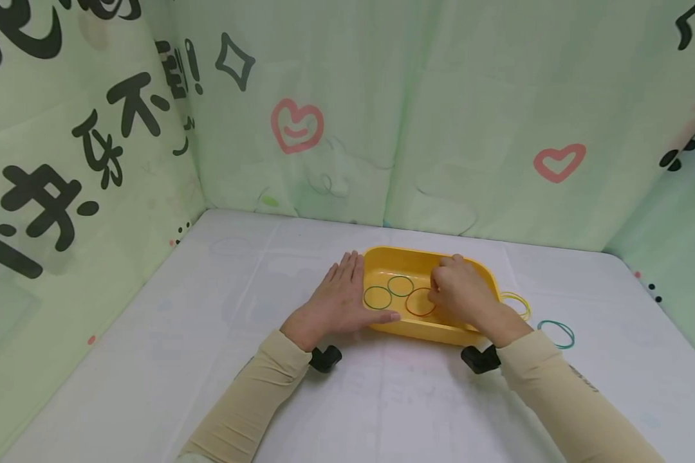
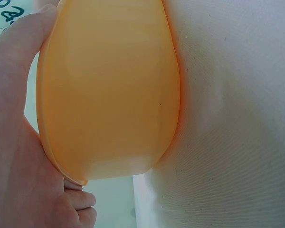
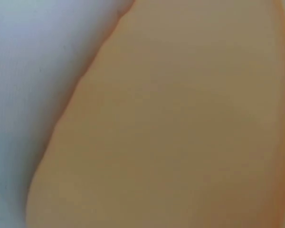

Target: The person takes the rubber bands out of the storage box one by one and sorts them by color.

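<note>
A yellow plastic tray stands on the table, with two thin green rubber bands and a red rubber band lying inside. My left hand rests against the tray's left end, fingers extended and thumb along the front rim. In the left wrist view, the left hand lies along the tray rim. My right hand is inside the tray's right half, fingers curled at the red band's right edge; the fingertips are mostly hidden. The right wrist view shows only the tray's blurred yellow wall.
Yellow rubber bands lie just right of the tray. Farther right are teal-green rubber bands. Pale green printed curtains stand behind and at both sides of the white table.
</note>
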The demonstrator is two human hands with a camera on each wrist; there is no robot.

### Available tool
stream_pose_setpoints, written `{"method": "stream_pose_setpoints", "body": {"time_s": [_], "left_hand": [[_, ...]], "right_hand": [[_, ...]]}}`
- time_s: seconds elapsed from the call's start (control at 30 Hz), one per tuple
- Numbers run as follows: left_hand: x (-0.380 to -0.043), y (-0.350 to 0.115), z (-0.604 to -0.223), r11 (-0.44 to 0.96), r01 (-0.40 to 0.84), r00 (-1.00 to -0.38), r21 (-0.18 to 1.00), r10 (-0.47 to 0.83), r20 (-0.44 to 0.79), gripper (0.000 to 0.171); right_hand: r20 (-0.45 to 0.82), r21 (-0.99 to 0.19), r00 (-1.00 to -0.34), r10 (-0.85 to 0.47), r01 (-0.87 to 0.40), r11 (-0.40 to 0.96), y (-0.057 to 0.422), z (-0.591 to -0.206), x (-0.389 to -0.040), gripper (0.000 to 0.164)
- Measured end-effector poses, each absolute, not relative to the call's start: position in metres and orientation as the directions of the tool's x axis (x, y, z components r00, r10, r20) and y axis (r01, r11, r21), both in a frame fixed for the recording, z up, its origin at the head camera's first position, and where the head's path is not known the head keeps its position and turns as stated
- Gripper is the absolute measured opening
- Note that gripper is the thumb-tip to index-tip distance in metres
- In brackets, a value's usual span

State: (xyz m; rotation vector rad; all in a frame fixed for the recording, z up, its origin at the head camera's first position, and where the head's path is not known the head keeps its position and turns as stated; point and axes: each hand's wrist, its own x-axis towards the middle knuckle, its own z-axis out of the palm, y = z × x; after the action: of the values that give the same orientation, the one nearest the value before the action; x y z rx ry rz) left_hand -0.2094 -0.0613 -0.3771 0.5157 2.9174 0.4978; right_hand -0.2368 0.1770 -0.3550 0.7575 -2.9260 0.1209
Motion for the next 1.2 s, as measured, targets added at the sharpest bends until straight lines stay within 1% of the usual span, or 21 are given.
{"method": "stream_pose_setpoints", "body": {"time_s": [0.2, 0.4, 0.63, 0.83, 1.03, 1.2], "left_hand": [[-0.209, -0.062, -0.377, 0.884, 0.312, -0.931, 0.347, 0.357, -0.072, 0.129], [-0.21, -0.062, -0.378, 0.885, 0.31, -0.932, 0.347, 0.355, -0.075, 0.129], [-0.209, -0.061, -0.378, 0.886, 0.311, -0.93, 0.343, 0.358, -0.08, 0.128], [-0.209, -0.061, -0.378, 0.885, 0.312, -0.93, 0.344, 0.358, -0.078, 0.128], [-0.21, -0.061, -0.378, 0.886, 0.309, -0.932, 0.345, 0.355, -0.077, 0.128], [-0.209, -0.062, -0.378, 0.883, 0.31, -0.931, 0.353, 0.357, -0.075, 0.128]], "right_hand": [[0.145, -0.027, -0.871, -0.469, -0.477, 0.878, 0.181, -0.35, -0.236, 0.016], [0.19, -0.01, -0.855, -0.482, -0.493, 0.87, 0.188, -0.346, -0.234, 0.017], [0.165, -0.018, -0.881, -0.443, -0.451, 0.892, 0.196, -0.34, -0.232, 0.016], [0.179, -0.025, -0.88, -0.44, -0.452, 0.892, 0.204, -0.335, -0.23, 0.012], [0.183, -0.032, -0.891, -0.415, -0.427, 0.904, 0.211, -0.329, -0.228, 0.011], [0.209, -0.023, -0.885, -0.417, -0.43, 0.902, 0.22, -0.325, -0.227, 0.01]]}}
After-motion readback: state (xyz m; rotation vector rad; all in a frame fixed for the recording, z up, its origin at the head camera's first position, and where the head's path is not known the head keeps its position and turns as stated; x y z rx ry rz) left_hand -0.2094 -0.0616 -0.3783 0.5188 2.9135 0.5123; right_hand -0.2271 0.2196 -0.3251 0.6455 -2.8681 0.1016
